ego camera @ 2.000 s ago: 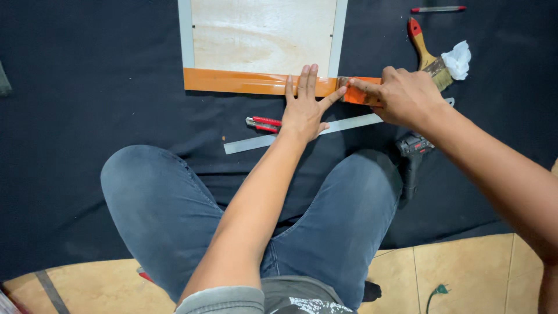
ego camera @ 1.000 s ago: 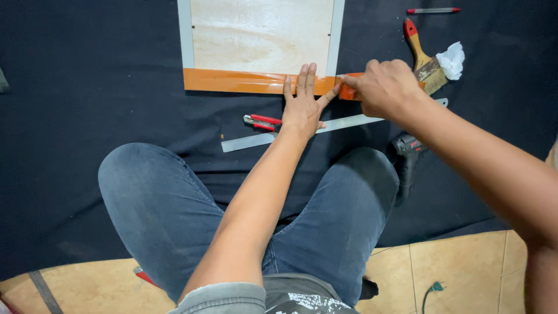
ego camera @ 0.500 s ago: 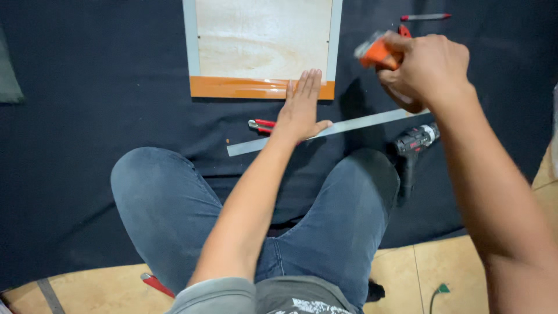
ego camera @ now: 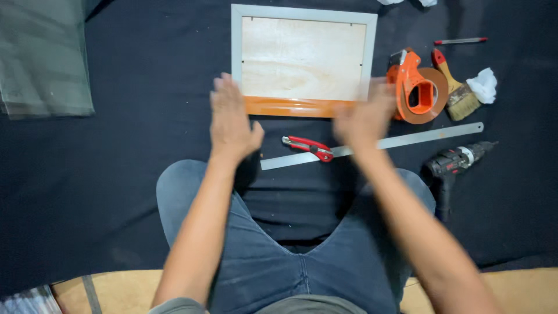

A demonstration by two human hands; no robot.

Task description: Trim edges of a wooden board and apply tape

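A picture frame [ego camera: 237, 52] with a pale grey rim and a wooden back panel lies face down on the black cloth. Brown tape [ego camera: 290, 107] runs along its near edge. My left hand [ego camera: 231, 119] hovers at the frame's near left corner, fingers stretched and together, holding nothing. My right hand [ego camera: 365, 119] is blurred at the near right corner, also with nothing in it. An orange tape dispenser [ego camera: 417, 87] with a brown roll lies just right of the frame, apart from my right hand.
A red utility knife [ego camera: 308, 147] and a long metal ruler [ego camera: 430, 135] lie in front of the frame. A paintbrush [ego camera: 453, 87], white rag [ego camera: 482, 84], pencil [ego camera: 459, 41] and cordless drill [ego camera: 456, 163] sit at the right. Glass sheets [ego camera: 43, 58] lie at the left.
My right hand lifted the tape dispenser off the frame's edge and set it down to the right. Both hands now sit at the frame's two near corners.
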